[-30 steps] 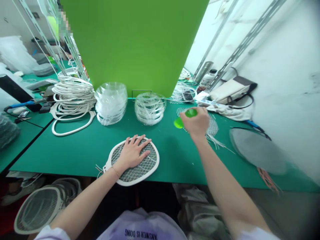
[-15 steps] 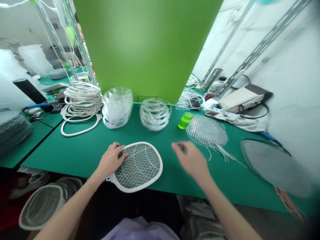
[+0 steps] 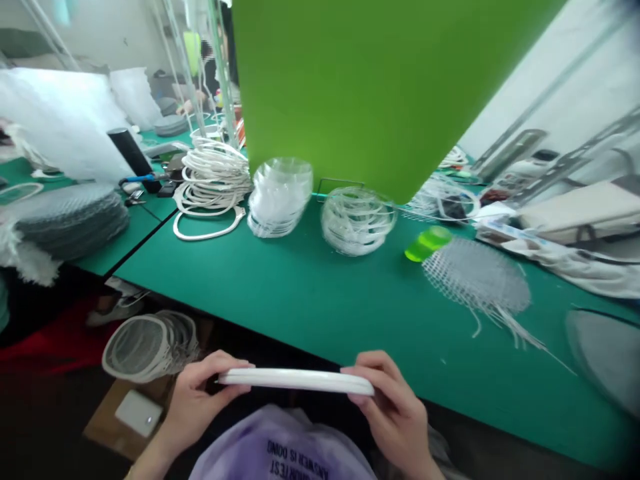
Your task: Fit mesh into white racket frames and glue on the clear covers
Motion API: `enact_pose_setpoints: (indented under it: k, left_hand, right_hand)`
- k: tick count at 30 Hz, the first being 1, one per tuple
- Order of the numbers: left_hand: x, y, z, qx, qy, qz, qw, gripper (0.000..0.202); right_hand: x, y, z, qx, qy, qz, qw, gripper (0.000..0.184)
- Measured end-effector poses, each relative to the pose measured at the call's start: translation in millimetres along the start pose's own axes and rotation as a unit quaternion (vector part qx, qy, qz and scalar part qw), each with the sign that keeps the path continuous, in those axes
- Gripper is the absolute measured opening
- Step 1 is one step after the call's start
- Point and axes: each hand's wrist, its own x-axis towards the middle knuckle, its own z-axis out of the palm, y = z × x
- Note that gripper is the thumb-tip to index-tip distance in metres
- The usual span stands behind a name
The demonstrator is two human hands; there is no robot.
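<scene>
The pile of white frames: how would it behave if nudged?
The pile of white frames might slide apart, since it looks unevenly stacked. The front frame would probably feel light, being a thin, open loop.

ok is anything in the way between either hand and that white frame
Nothing visible is: the left hand and right hand hold the white frame directly, one at each end. The green cylinder lies well beyond them on the table.

White frame [image 3: 300,379], edge-on; nearly level; near the table [image 3: 280,293]
</scene>
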Motion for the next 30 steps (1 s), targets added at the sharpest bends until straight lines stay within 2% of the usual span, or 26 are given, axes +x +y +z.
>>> enact_pose_setpoints:
  k: [3, 5, 8, 10, 12, 15, 16, 18, 19, 20, 21, 22, 23, 24, 27, 30]
  left_hand:
    - [-16.6, 8.6, -17.0, -0.019, -0.044, 0.01, 0.999, 0.027]
    - [-22.7, 11.0, -26.9, -0.022, -0.05, 0.011, 0.998, 0.028]
    - [-31.6, 6.8, -36.7, -0.025, -0.013, 0.019, 0.999, 0.02]
    - [-38.2, 2.7, -40.2, -0.018, 0.024, 0.024, 0.999, 0.019]
    - [-45.3, 2.6, -42.6, 0.009, 0.065, 0.028, 0.997, 0.023]
    - [-57.9, 12.6, -48.0, 0.076, 0.108, 0.047, 0.99, 0.017]
    - [-62.9, 16.5, -51.1, 0.102, 0.111, 0.054, 0.987, 0.017]
    - [-73.7, 18.6, -60.7, 0.136, 0.136, 0.049, 0.98, 0.026]
    - [-79.1, 14.6, -67.7, 0.132, 0.174, 0.022, 0.976, 0.026]
    - [-84.0, 6.4, -76.2, 0.105, 0.241, -0.028, 0.964, 0.024]
    - [-88.1, -6.2, -86.2, 0.062, 0.325, -0.087, 0.94, 0.02]
    - [-91.0, -22.7, -97.4, -0.001, 0.419, -0.165, 0.893, 0.021]
    - [-92.6, -42.3, -109.1, -0.077, 0.527, -0.231, 0.814, 0.024]
    - [-92.8, -63.6, -120.8, -0.099, 0.566, -0.256, 0.777, 0.025]
    - [-87.2, -125.9, -148.3, -0.119, 0.612, -0.316, 0.715, 0.028]
    - [-76.5, -170.0, -158.9, -0.107, 0.619, -0.366, 0.686, 0.034]
  right_hand:
    - [21.1, -10.1, 5.3, 0.046, -0.057, -0.035, 0.997, 0.009]
    - [34.4, -18.3, 13.4, 0.06, -0.099, -0.058, 0.992, 0.01]
    - [51.4, -34.5, 27.7, 0.068, -0.151, -0.111, 0.98, 0.02]
    - [61.7, -41.8, 38.1, 0.072, -0.153, -0.147, 0.975, 0.022]
    - [71.0, -41.2, 49.7, 0.081, -0.147, -0.153, 0.974, 0.018]
    - [77.5, -26.0, 69.3, 0.068, -0.198, -0.112, 0.971, 0.016]
    - [76.1, -19.1, 75.9, 0.043, -0.212, -0.088, 0.972, 0.021]
    - [67.1, -5.8, 87.6, -0.02, -0.192, -0.02, 0.981, 0.04]
    - [60.2, -0.1, 92.0, -0.045, -0.161, 0.021, 0.986, 0.046]
    - [52.5, 4.6, 95.1, -0.056, -0.128, 0.063, 0.988, 0.048]
    - [45.1, 8.7, 96.7, -0.059, -0.101, 0.1, 0.988, 0.045]
    - [38.8, 12.2, 96.8, -0.058, -0.086, 0.131, 0.986, 0.042]
    - [34.4, 15.5, 95.7, -0.058, -0.08, 0.156, 0.983, 0.041]
    - [32.3, 18.7, 93.6, -0.061, -0.081, 0.177, 0.979, 0.042]
    - [40.3, 28.5, 85.7, -0.082, -0.094, 0.225, 0.966, 0.047]
    - [61.2, 37.1, 85.3, -0.085, -0.101, 0.223, 0.966, 0.048]
